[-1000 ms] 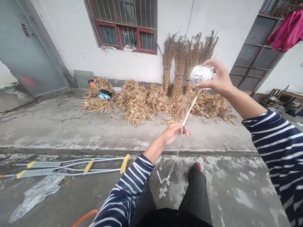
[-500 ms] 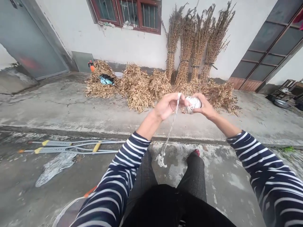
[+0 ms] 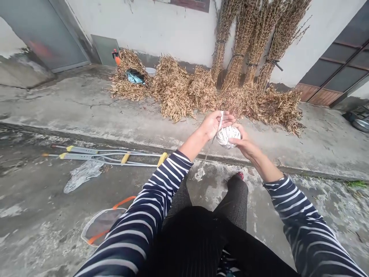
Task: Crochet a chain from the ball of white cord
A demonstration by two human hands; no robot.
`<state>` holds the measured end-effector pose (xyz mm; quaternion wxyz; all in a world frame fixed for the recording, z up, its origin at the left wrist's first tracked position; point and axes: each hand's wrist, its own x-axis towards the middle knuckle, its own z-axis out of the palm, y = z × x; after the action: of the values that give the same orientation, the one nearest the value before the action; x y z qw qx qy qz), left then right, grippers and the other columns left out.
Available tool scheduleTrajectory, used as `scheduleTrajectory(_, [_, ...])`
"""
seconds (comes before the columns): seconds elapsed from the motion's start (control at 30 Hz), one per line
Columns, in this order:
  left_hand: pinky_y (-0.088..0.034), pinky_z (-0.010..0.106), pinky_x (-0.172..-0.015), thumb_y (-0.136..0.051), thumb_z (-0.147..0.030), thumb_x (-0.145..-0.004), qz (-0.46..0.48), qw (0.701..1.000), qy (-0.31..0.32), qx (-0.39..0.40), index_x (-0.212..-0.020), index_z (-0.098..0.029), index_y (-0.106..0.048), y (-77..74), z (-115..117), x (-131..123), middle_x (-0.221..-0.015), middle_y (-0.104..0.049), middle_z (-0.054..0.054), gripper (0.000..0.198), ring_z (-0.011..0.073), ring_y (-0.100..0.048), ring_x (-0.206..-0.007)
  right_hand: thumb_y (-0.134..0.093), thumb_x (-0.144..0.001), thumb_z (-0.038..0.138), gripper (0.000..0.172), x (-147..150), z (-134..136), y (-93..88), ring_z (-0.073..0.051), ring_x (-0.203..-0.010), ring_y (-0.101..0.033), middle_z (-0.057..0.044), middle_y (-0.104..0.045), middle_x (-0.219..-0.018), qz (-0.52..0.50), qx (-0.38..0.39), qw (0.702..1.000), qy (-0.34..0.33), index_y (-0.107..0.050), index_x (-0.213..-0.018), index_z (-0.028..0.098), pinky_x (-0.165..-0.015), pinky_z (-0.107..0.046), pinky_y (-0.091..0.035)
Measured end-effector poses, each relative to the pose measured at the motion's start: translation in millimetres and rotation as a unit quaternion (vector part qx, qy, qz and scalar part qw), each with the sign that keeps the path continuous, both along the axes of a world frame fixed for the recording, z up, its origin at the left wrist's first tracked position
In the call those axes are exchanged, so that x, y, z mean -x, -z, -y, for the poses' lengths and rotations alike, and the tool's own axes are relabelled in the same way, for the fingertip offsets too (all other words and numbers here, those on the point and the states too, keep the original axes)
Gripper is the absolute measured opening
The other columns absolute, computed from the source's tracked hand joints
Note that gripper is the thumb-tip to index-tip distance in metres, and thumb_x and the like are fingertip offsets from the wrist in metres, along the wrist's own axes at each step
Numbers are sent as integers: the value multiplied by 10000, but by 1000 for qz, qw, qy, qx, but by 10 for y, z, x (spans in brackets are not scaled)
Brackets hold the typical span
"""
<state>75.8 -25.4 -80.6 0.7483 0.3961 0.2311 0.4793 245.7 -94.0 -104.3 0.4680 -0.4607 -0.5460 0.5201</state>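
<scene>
While the left hand [image 3: 213, 125], half open, pinches a white twine strand [image 3: 221, 120] against the top of one white twine ball [image 3: 228, 136], the right hand [image 3: 245, 145] curls its fingers around the ball's lower side. Two crutches [image 3: 86, 156] lie on the concrete ground [image 3: 86, 115] left of the hands. Beyond them, four upright bundles of dried stalks [image 3: 245, 46] lean on the wall [image 3: 155, 34] above heaped dried stalks [image 3: 173, 90]. Farther left, one white bowl [image 3: 150, 71] sits behind a heap, with a blue cloth [image 3: 134, 78] lying just beside it.

We're live in a village home's concrete yard [image 3: 86, 115], dried bean stalks [image 3: 245, 46] piled and bundled against the far white wall [image 3: 167, 34]!
</scene>
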Motion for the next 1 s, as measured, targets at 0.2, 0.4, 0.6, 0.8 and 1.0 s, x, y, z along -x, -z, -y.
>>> scheduleTrajectory(0.2, [-593, 381, -958, -512, -195, -908, -95, 990, 90, -53, -795, -123, -660, 66, -170, 271, -696, -724, 60, 199, 164, -730, -730, -899, -492, 272, 724, -146, 60, -32, -183, -902, -585, -18, -613, -1044, 6, 30, 999, -30, -537, -1119, 264, -681, -241, -494])
scheduleTrajectory(0.4, [-546, 361, -1007, -666, -156, -799, -294, 923, 144, -202, -681, -94, -753, 349, -332, 419, -757, -765, 115, 159, 200, -739, -858, -800, -541, 332, 655, -294, 158, -150, -231, -908, -660, -48, -673, -1106, -35, 75, 994, -64, -603, -1162, 268, -692, -327, -561])
scheduleTrajectory(0.6, [-599, 338, -883, -687, -172, -886, -222, 951, 7, -213, -1017, -118, -793, 566, -152, 202, -1070, -789, 114, 177, 169, -728, -945, -779, -574, 304, 745, -304, 126, -389, -295, -1098, -704, -69, -630, -1417, -66, 58, 994, -71, -601, -1297, 281, -582, -312, -617])
scheduleTrajectory(0.8, [-630, 366, -888, -751, -326, -948, -128, 954, 26, -270, -1175, -141, -764, 317, 48, 45, -1133, -773, 116, 293, 189, -745, -1006, -772, -629, 348, 743, -271, 118, -692, -259, -1007, -763, -73, -661, -1421, -59, 54, 993, -89, -622, -1352, 260, -537, -257, -613])
scheduleTrajectory(1.0, [-616, 350, -866, -715, -281, -991, -147, 940, 32, -307, -1124, -130, -757, -2, -65, -79, -930, -750, 66, 206, 202, -766, -984, -121, -787, 319, 817, -111, 223, -1275, -199, -1296, -578, -260, -250, -1633, 53, -7, 997, -55, -437, -1451, -36, -673, -184, -370])
